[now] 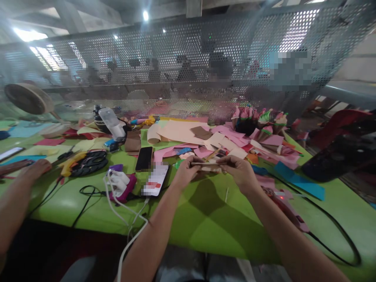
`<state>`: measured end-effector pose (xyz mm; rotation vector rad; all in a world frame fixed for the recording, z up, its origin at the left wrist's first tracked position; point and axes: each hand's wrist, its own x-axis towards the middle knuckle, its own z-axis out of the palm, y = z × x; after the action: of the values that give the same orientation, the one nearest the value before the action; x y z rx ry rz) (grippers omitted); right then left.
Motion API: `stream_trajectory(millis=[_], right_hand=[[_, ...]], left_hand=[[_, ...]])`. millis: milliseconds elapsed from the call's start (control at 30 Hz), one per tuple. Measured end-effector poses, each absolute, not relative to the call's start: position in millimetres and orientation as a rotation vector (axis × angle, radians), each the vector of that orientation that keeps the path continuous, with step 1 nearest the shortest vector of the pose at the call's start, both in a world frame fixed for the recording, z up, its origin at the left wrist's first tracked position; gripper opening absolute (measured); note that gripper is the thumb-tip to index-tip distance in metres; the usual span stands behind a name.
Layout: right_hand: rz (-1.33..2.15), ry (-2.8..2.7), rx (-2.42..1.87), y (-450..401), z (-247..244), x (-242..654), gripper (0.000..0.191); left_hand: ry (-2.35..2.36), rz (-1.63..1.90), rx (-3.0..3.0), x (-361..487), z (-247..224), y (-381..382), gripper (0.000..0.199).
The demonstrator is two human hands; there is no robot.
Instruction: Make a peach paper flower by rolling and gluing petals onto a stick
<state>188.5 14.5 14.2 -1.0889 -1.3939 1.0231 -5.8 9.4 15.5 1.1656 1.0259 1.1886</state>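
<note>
Both my hands pinch a narrow, cream-coloured strip of what looks like craft paper or foam (208,167), held level above the green table (202,231). My left hand (188,172) grips its left end, thumb and fingers closed. At its right end, my right hand (237,170) is closed in the same way. Loose pink and cream sheets (182,133) lie just beyond my hands. Beside my right forearm rests a pink glue gun (289,211) with a small red light. A thin white stick (226,194) lies on the table between my arms.
A lit phone (155,180), a dark phone (144,158) and a purple-and-white power adapter with cables (122,186) are left of my hands. Another person's hand (37,171) reaches in at far left. Paper cones (266,121) stand at back right, before a perforated metal screen (176,70).
</note>
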Motion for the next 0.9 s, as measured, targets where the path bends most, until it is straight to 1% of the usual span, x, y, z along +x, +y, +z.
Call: stream_trajectory(millis=[200, 333, 367, 500, 567, 733, 833, 900], right_hand=[[0.966, -1.357, -0.998, 16, 10, 188, 0.012], [1.005, -1.387, -0.994, 14, 12, 189, 0.010], [1.051, -1.392, -0.981, 13, 14, 189, 0.015], [1.255, -1.342, -0.917, 7, 19, 185, 0.042], [1.284, -1.303, -0.957, 5, 18, 180, 0.046], [1.239, -1.252, -1.036, 6, 14, 176, 0.040], [1.127, -1.199, -1.045, 8, 17, 182, 0.038], [1.041, -1.183, -1.034, 9, 19, 187, 0.036]], left_hand=[[0.877, 1.114, 1.011, -7, 14, 8, 0.015], [0.932, 1.169, 1.104, -9, 14, 11, 0.021], [0.970, 1.197, 1.147, -9, 14, 11, 0.022], [1.021, 1.285, 1.258, -6, 14, 11, 0.029], [1.009, 1.308, 1.292, -5, 14, 10, 0.030], [1.058, 1.236, 1.326, -7, 10, 11, 0.034], [1.288, 1.155, 1.502, -10, 8, 11, 0.030], [1.511, 1.023, 1.717, -10, 6, 9, 0.032]])
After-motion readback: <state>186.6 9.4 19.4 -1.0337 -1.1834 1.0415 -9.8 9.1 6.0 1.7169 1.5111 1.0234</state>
